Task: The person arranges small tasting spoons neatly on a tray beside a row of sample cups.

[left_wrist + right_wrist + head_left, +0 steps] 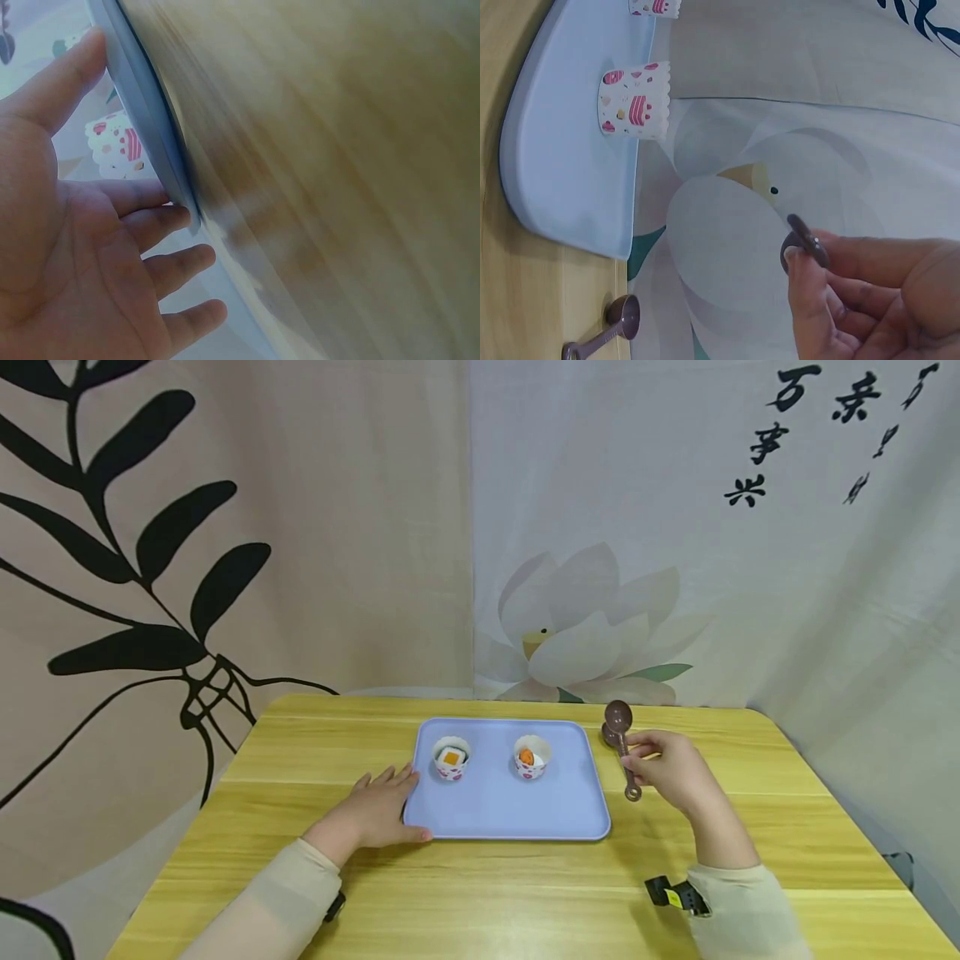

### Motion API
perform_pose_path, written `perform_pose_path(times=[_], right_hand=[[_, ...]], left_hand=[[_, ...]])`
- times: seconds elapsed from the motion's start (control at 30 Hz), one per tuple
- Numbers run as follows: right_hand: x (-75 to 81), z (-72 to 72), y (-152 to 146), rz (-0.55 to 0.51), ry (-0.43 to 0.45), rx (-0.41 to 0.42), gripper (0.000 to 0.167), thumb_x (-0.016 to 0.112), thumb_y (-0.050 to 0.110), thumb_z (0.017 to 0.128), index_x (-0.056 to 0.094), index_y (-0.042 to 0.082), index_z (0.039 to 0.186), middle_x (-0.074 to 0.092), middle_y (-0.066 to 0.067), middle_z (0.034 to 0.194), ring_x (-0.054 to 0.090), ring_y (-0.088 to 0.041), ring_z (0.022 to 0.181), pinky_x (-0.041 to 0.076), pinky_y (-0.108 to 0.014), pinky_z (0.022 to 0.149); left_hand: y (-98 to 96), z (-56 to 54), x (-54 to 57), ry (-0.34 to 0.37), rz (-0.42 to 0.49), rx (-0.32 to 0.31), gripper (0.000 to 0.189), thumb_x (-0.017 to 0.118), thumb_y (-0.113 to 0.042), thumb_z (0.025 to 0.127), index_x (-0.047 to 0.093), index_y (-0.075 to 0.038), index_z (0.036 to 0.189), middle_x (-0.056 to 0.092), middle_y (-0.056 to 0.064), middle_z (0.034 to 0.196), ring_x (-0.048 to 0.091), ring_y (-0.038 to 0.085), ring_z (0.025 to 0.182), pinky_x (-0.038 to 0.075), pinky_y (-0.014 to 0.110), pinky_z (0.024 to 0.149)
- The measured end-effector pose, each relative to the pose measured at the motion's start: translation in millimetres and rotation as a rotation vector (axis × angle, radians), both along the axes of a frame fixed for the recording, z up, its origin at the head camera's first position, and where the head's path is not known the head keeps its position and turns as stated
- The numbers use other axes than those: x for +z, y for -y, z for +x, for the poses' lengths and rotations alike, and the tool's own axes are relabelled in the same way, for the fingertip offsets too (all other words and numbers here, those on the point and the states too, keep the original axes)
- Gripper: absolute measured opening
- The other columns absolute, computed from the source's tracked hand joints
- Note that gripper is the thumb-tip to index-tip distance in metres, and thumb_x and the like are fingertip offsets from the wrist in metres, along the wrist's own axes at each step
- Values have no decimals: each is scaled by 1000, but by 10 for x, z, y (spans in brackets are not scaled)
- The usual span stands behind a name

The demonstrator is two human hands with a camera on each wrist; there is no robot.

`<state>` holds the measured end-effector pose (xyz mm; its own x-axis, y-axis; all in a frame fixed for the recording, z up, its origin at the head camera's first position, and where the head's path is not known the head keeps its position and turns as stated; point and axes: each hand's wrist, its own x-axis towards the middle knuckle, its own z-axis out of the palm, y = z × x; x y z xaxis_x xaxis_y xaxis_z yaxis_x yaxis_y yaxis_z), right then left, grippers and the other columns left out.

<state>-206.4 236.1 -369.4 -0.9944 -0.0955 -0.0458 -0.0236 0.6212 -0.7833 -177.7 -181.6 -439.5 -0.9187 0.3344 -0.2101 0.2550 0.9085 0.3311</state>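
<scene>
My right hand [670, 770] pinches a brown measuring spoon [619, 717] by its handle, just right of the tray. Behind it a second brown measuring spoon [624, 315] lies on the table, partly hidden in the head view. My left hand [384, 810] lies at the left edge of a light blue tray [510, 817], fingers spread and touching its rim. Two patterned paper cups stand on the tray. The left cup [450, 772] holds something white and yellow-orange; inside the right cup [529, 772] is an orange piece.
The tray rests on a wooden table [525, 902]. A printed curtain [375, 527] hangs behind the table's far edge. Dark wrist devices are strapped at both sleeves, the right device [675, 896] showing most.
</scene>
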Motion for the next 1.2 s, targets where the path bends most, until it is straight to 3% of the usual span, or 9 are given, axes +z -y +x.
perform_pose_path(times=[0.47, 0.73, 0.97, 1.2], right_hand=[[-1, -48, 265, 11, -55, 11, 31, 71, 6, 92, 64, -7, 120, 66, -14, 96, 69, -19, 73, 56, -28, 59], [-29, -88, 428, -25, -44, 24, 33, 71, 3, 91, 64, -8, 122, 66, -16, 98, 69, -17, 77, 60, -29, 66], [-64, -119, 542, -52, -62, 25, 31, 72, 2, 90, 65, -8, 118, 66, -15, 96, 68, -16, 70, 61, -37, 68], [-131, -169, 679, -68, -62, 38, 31, 72, 2, 90, 65, -8, 118, 66, -14, 95, 69, -16, 72, 60, -31, 65]], left_hand=[[5, -5, -30, 0, 3, 2, 106, 73, -63, 80, 35, 4, 153, 28, 20, 161, 23, 47, 147, 14, 69, 115], [8, -9, -38, 0, 5, -2, 106, 73, -63, 81, 34, 4, 153, 28, 21, 161, 23, 46, 147, 14, 69, 114], [5, -3, -23, -4, 13, 0, 105, 74, -62, 81, 35, 5, 152, 28, 21, 160, 23, 47, 147, 14, 68, 115], [-2, 4, 3, 1, 13, 4, 105, 74, -62, 81, 34, 4, 153, 28, 21, 161, 23, 47, 147, 14, 68, 115]])
